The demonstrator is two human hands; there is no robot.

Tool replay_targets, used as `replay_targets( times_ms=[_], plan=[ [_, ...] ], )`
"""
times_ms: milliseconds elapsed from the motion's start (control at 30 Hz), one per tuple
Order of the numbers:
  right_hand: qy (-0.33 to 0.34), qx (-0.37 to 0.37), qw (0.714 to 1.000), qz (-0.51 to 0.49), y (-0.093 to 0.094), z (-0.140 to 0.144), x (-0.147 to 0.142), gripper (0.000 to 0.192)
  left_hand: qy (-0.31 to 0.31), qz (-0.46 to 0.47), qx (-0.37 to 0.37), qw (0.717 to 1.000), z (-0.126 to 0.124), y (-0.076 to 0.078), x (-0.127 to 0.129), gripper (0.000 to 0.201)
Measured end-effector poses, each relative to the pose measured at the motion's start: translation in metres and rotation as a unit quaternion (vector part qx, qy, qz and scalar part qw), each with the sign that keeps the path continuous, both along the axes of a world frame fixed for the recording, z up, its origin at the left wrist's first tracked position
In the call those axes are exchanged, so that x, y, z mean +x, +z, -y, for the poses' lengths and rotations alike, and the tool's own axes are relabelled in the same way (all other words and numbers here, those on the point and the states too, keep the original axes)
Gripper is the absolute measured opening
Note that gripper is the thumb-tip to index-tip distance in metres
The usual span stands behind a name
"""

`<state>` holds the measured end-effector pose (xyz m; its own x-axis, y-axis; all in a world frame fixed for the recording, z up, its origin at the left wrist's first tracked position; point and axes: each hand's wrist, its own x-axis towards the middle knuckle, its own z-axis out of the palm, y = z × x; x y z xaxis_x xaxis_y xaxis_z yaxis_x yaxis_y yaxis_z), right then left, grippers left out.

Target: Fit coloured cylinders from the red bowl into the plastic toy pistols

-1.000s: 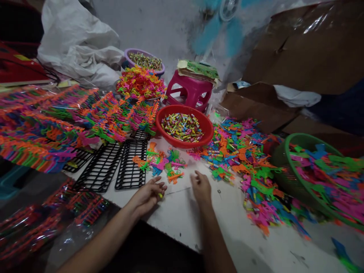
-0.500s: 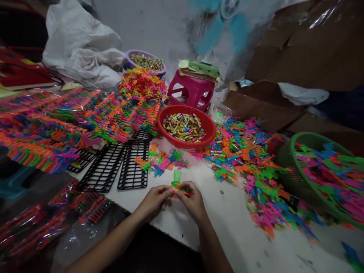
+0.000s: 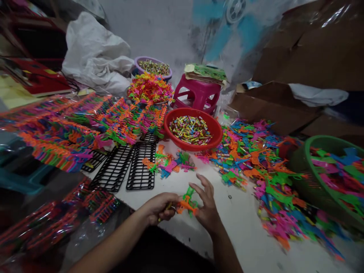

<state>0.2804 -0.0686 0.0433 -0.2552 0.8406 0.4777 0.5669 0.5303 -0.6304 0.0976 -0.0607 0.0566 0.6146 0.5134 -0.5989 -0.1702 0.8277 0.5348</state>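
My left hand (image 3: 162, 207) pinches the orange part of a small green-and-orange plastic toy gun (image 3: 187, 205) between thumb and forefinger. Its other fingers are curled round a thin yellowish piece (image 3: 168, 206), partly hidden. On the toy's right side is my right hand (image 3: 209, 206), its thumb at the lower orange end and its forefinger at the top of the green part. The remaining right fingers are raised and spread. Beyond the hands, a small cluster of similar coloured toys (image 3: 170, 163) lies on the white table (image 3: 182, 235).
A red basin (image 3: 217, 137) holds many small coloured tubes. Black plastic grids (image 3: 140, 172) lie at left beside rows of bagged toys (image 3: 68, 131). Loose toy guns (image 3: 256, 151) heap at right, next to a green basket (image 3: 304, 167). Behind stands a pink stool (image 3: 196, 93).
The toy has come lower and nearer, and has turned. My right hand has gone from closed fingertips to spread, raised fingers. The whole view has shifted slightly left.
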Motion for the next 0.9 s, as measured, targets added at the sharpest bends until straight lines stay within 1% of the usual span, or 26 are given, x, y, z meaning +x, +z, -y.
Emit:
replay_targets(
  times_ms=[67, 100, 133, 167, 200, 233, 267, 300, 333, 367, 400, 467, 533, 567, 633, 700, 767, 900],
  plan=[
    [0.003, 0.054, 0.997, 0.057, 0.003, -0.001, 0.002, 0.037, 0.005, -0.018, 0.011, 1.0, -0.002, -0.001, -0.001, 0.02],
    [0.024, 0.059, 0.995, 0.077, 0.002, -0.002, 0.002, 0.031, 0.008, -0.029, 0.016, 0.999, -0.003, -0.002, -0.001, 0.02],
    [0.053, 0.046, 0.993, 0.091, 0.0, -0.002, 0.001, 0.025, 0.014, -0.04, 0.02, 0.999, -0.004, -0.002, -0.001, 0.02],
    [0.076, 0.017, 0.993, 0.094, -0.002, -0.003, 0.0, 0.019, 0.026, -0.05, 0.021, 0.998, -0.005, -0.003, 0.0, 0.02],
    [0.08, -0.024, 0.993, 0.081, -0.006, -0.003, -0.001, 0.015, 0.05, -0.058, 0.023, 0.997, -0.006, -0.003, 0.001, 0.018],
    [0.054, -0.072, 0.995, 0.051, -0.01, -0.003, -0.003, 0.016, 0.086, -0.064, 0.027, 0.994, -0.007, -0.004, 0.002, 0.015],
    [0.0, -0.122, 0.993, 0.005, -0.014, -0.003, -0.004, 0.02, 0.129, -0.065, 0.032, 0.989, -0.008, -0.005, 0.003, 0.012],
    [-0.068, -0.167, 0.982, -0.056, -0.018, -0.003, -0.005, 0.026, 0.169, -0.067, 0.039, 0.983, -0.009, -0.006, 0.003, 0.015],
    [-0.129, -0.205, 0.962, -0.122, -0.021, -0.004, -0.006, 0.03, 0.208, -0.066, 0.046, 0.975, -0.01, -0.007, 0.004, 0.025],
    [-0.173, -0.236, 0.938, -0.188, -0.024, -0.005, -0.006, 0.033, 0.244, -0.061, 0.049, 0.967, -0.011, -0.008, 0.004, 0.038],
    [-0.194, -0.262, 0.913, -0.247, -0.026, -0.006, -0.008, 0.034, 0.276, -0.05, 0.049, 0.959, -0.011, -0.009, 0.005, 0.047],
    [-0.186, -0.3, 0.872, -0.338, -0.029, -0.007, -0.011, 0.033, 0.312, -0.014, 0.041, 0.949, -0.01, -0.011, 0.006, 0.051],
    [-0.16, -0.324, 0.849, -0.387, -0.028, -0.008, -0.017, 0.03, 0.31, 0.033, 0.027, 0.95, -0.006, -0.014, 0.009, 0.046],
    [-0.148, -0.328, 0.842, -0.402, -0.027, -0.007, -0.02, 0.029, 0.296, 0.052, 0.023, 0.953, -0.004, -0.015, 0.011, 0.043],
    [-0.132, -0.324, 0.839, -0.416, -0.023, -0.005, -0.027, 0.028, 0.266, 0.077, 0.023, 0.961, 0.002, -0.017, 0.013, 0.042],
    [-0.125, -0.318, 0.846, -0.409, -0.018, -0.003, -0.031, 0.028, 0.249, 0.072, 0.041, 0.965, 0.006, -0.019, 0.015, 0.049],
    [-0.123, -0.315, 0.857, -0.389, -0.014, 0.0, -0.035, 0.028, 0.239, 0.045, 0.073, 0.967, 0.009, -0.019, 0.015, 0.053],
    [-0.098, -0.319, 0.874, -0.353, -0.011, 0.004, -0.038, 0.026, 0.22, -0.004, 0.11, 0.969, 0.011, -0.017, 0.016, 0.043]
  ],
)
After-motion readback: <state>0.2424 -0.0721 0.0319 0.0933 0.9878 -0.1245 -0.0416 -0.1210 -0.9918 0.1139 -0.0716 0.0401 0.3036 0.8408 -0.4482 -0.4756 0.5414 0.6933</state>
